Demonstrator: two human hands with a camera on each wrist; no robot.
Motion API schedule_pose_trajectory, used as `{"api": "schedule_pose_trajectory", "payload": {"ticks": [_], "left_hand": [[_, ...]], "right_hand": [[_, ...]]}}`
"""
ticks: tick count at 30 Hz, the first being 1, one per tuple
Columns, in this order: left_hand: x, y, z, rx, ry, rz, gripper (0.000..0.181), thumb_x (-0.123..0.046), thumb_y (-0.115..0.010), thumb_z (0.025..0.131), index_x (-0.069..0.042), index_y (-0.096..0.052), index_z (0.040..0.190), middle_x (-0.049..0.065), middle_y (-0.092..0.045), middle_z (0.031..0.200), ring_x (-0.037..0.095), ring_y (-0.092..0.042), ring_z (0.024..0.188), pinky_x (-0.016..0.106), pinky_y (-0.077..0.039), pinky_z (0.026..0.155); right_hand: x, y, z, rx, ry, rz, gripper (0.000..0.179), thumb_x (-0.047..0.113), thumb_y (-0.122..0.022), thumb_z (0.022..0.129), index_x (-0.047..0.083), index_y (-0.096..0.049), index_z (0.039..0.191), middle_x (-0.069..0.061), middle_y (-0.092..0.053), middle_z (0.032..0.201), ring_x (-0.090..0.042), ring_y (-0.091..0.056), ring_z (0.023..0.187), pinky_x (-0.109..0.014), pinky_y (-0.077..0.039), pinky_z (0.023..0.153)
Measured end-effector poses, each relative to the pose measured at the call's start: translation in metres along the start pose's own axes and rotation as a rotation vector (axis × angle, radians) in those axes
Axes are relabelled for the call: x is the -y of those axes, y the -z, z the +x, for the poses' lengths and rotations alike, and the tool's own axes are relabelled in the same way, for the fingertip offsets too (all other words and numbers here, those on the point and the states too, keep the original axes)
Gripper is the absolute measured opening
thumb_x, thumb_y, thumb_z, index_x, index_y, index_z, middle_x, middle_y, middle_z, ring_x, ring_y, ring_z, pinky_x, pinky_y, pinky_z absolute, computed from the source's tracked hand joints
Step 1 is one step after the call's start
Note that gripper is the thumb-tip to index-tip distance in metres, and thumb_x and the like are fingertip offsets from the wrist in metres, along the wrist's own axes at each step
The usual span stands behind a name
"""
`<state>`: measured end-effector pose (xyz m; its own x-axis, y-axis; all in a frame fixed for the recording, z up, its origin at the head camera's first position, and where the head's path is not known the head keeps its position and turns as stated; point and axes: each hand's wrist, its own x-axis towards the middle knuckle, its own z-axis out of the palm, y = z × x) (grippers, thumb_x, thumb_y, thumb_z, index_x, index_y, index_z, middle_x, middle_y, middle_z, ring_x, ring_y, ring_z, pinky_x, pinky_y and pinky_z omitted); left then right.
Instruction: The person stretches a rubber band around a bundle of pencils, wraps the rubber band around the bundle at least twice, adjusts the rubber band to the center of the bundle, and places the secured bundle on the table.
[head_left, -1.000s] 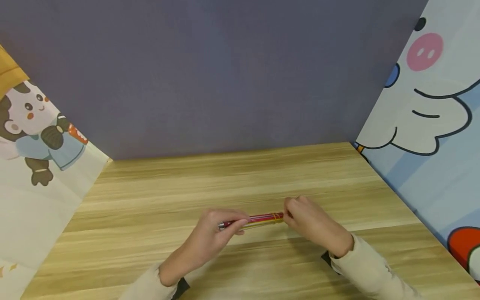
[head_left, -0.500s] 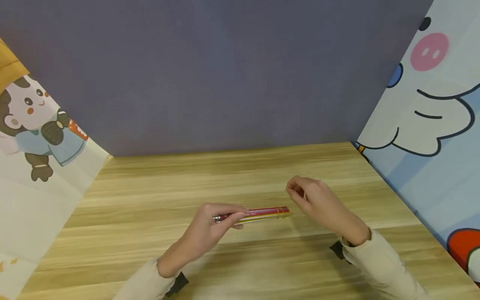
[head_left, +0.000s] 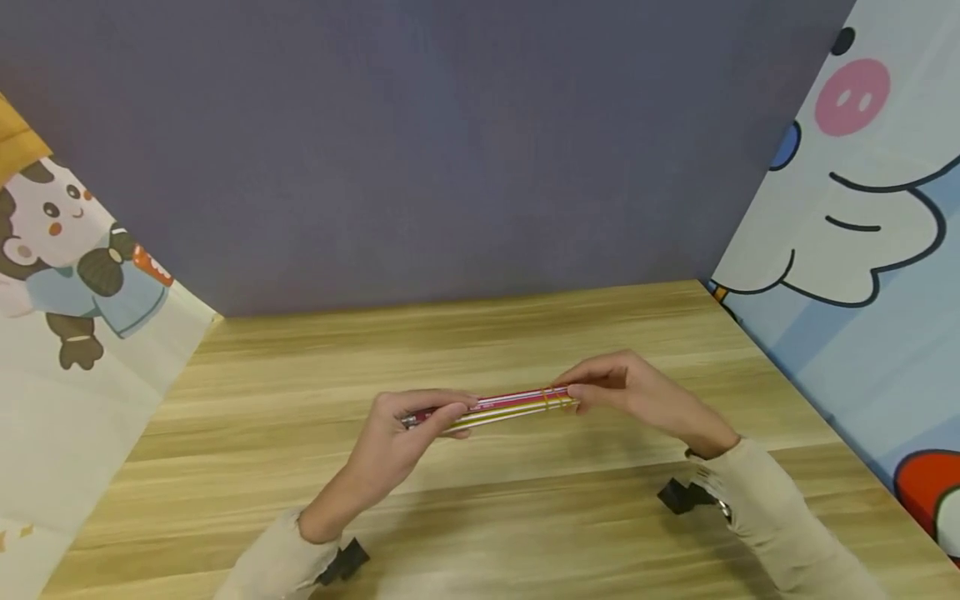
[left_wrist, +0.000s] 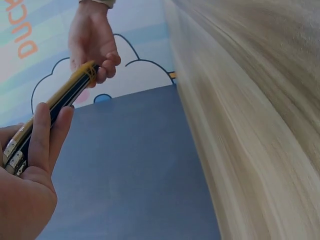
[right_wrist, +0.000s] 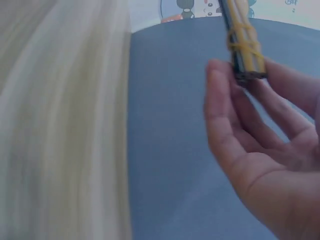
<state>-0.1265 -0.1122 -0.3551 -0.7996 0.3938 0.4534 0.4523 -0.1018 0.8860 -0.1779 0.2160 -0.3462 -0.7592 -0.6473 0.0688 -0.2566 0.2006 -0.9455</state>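
Note:
A bundle of several pencils (head_left: 513, 405), red, yellow and white striped, is held above the table, sloping slightly up to the right. My left hand (head_left: 393, 437) grips its left part, thumb on the near side; metal-capped ends (left_wrist: 16, 159) poke out past the palm in the left wrist view. A yellow rubber band (right_wrist: 245, 46) is wound round the other end in several turns. There my right hand (head_left: 648, 398) pinches the bundle's tip, thumb in front and fingers behind. In the right wrist view the flat pencil ends (right_wrist: 250, 76) sit between thumb and fingers.
A wood-grain table (head_left: 465, 517) lies beneath both hands. A grey panel (head_left: 450, 167) stands along its back edge. Cartoon-printed sheets flank it, a left sheet (head_left: 82, 433) and a right sheet (head_left: 847, 367). Dark wrist mounts (head_left: 678, 496) hang below the sleeves.
My right hand left the banded end, lifted away to the right with nothing visible in it, then came back to pinch the tip. My left hand has raised the bundle and shifted slightly left.

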Motion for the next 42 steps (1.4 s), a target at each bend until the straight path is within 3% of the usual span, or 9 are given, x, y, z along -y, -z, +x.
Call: {"api": "schedule_pose_trajectory", "payload": {"ticks": [8,13,18,20,23,28,32,38,42], "left_hand": [[0.002,-0.001,0.000,-0.048,-0.019,0.044,0.017,0.001,-0.063,0.095,0.005,-0.073,0.108,0.018,-0.073,0.106,0.032,-0.073,0.084,0.040,-0.063,0.069],[0.003,-0.001,0.002,-0.042,-0.017,0.041,0.017,0.001,-0.063,0.095,0.005,-0.073,0.109,0.018,-0.073,0.109,0.030,-0.073,0.086,0.040,-0.063,0.070],[0.001,0.004,0.003,-0.039,0.021,0.012,0.016,-0.001,-0.064,0.095,0.004,-0.074,0.107,0.017,-0.073,0.108,0.032,-0.072,0.090,0.042,-0.062,0.073],[0.001,0.006,0.004,-0.042,0.048,-0.009,0.016,-0.002,-0.065,0.096,0.004,-0.074,0.107,0.017,-0.073,0.108,0.033,-0.072,0.091,0.043,-0.062,0.075],[0.001,0.008,0.004,-0.048,0.099,-0.088,0.018,-0.005,-0.063,0.098,0.005,-0.072,0.109,0.019,-0.072,0.110,0.033,-0.071,0.095,0.048,-0.061,0.075],[0.002,0.008,0.002,-0.052,0.179,-0.355,0.031,-0.013,-0.047,0.107,0.009,-0.060,0.124,0.021,-0.064,0.125,0.035,-0.065,0.111,0.056,-0.060,0.072],[0.005,0.009,0.002,-0.073,0.186,-0.488,0.039,-0.020,-0.036,0.111,0.007,-0.056,0.130,0.019,-0.063,0.129,0.039,-0.062,0.118,0.054,-0.059,0.075],[0.011,0.002,0.002,-0.038,0.234,-0.485,0.045,-0.027,-0.029,0.112,0.006,-0.045,0.139,0.019,-0.064,0.128,0.034,-0.065,0.114,0.050,-0.061,0.078],[0.014,-0.002,0.002,-0.003,0.264,-0.463,0.045,-0.027,-0.027,0.112,0.003,-0.043,0.140,0.021,-0.063,0.129,0.032,-0.066,0.111,0.048,-0.061,0.078]], "right_hand": [[-0.019,-0.020,0.010,-0.146,-0.060,0.214,0.030,0.016,-0.064,0.099,0.002,-0.069,0.124,-0.009,-0.071,0.116,-0.022,-0.066,0.093,-0.040,-0.058,0.085],[-0.019,-0.027,0.014,-0.143,-0.049,0.268,0.032,0.017,-0.060,0.101,-0.001,-0.065,0.127,-0.008,-0.068,0.116,-0.018,-0.064,0.093,-0.038,-0.059,0.082],[-0.006,-0.020,0.008,-0.107,0.001,0.284,0.033,0.016,-0.053,0.105,-0.005,-0.059,0.130,-0.015,-0.062,0.130,-0.026,-0.066,0.103,-0.045,-0.058,0.089],[-0.001,-0.019,0.006,-0.102,0.011,0.292,0.031,0.011,-0.056,0.103,-0.007,-0.059,0.128,-0.018,-0.063,0.126,-0.029,-0.068,0.102,-0.048,-0.058,0.088],[0.004,-0.021,0.004,-0.122,0.016,0.291,0.029,0.006,-0.062,0.098,-0.008,-0.063,0.123,-0.019,-0.067,0.118,-0.030,-0.069,0.098,-0.052,-0.057,0.087],[0.007,-0.033,0.004,-0.170,0.002,0.244,0.030,0.010,-0.068,0.095,-0.007,-0.067,0.119,-0.017,-0.071,0.112,-0.033,-0.071,0.095,-0.050,-0.057,0.088],[0.008,-0.041,0.005,-0.177,-0.015,0.235,0.032,0.012,-0.069,0.095,-0.006,-0.067,0.121,-0.018,-0.071,0.112,-0.035,-0.071,0.094,-0.049,-0.058,0.088],[0.007,-0.046,0.004,-0.182,-0.015,0.196,0.030,0.013,-0.068,0.096,-0.004,-0.068,0.121,-0.018,-0.071,0.110,-0.035,-0.071,0.094,-0.050,-0.057,0.088],[0.008,-0.049,0.006,-0.165,-0.005,0.163,0.029,0.013,-0.068,0.096,-0.003,-0.069,0.120,-0.017,-0.072,0.109,-0.032,-0.072,0.092,-0.041,-0.060,0.086]]}}
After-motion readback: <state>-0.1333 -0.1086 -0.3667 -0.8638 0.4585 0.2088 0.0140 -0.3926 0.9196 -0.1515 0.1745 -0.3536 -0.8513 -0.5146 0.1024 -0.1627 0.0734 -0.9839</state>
